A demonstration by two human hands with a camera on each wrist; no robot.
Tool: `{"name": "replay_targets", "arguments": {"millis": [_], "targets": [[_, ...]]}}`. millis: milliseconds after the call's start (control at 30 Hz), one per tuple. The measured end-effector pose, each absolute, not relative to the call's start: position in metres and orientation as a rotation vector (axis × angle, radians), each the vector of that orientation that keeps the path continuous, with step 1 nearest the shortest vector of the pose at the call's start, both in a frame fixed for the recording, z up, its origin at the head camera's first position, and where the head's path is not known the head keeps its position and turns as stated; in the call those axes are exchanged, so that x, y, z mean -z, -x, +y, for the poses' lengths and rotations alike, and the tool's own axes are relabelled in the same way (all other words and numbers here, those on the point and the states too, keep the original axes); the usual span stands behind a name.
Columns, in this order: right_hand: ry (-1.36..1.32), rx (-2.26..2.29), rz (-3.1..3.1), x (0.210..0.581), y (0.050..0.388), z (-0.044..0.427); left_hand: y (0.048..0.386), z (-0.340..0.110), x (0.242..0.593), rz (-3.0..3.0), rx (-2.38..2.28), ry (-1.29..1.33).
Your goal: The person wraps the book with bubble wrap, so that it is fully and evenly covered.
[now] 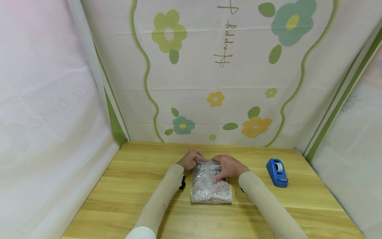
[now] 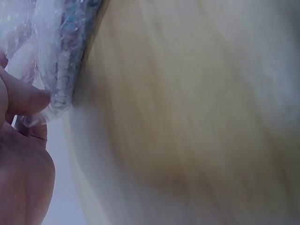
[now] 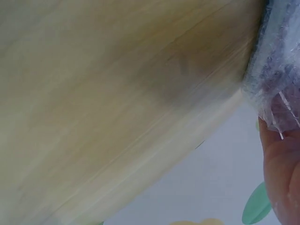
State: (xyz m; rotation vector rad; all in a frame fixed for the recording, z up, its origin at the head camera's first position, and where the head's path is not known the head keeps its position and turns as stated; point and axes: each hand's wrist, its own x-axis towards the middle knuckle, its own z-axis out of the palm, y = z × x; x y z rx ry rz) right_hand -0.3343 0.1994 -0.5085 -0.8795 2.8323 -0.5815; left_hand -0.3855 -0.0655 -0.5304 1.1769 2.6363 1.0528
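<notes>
A flat rectangular package in clear bubble wrap (image 1: 207,191) lies on the table between both hands. Dark print shows through its upper part, but what is inside cannot be made out. At the far left corner, my left hand (image 1: 191,160) pinches the loose wrap; the left wrist view shows the thumb (image 2: 30,99) bent against the plastic film. My right hand (image 1: 229,166) grips the far right part, its thumb lying over the top and its fingers at the far edge. In the right wrist view, the wrap (image 3: 276,70) partly hides that hand's fingers.
A blue tape dispenser (image 1: 277,174) with a roll of clear tape (image 1: 279,167) stands to the right on the wooden table (image 1: 134,186). Flower-printed cloth (image 1: 197,73) hangs behind the table's far edge, and more cloth hangs at both sides.
</notes>
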Motion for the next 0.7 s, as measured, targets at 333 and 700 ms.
{"name": "replay_targets", "arguments": {"millis": [333,700], "targets": [[0.843,0.61,2.81,0.508,0.332,0.2,0.39,-0.08,0.534,2.666,-1.187,-1.137],[0.821,0.622,2.808,0.512,0.33,0.199,0.379,-0.085,0.515,2.711,-0.898,-1.143]]}}
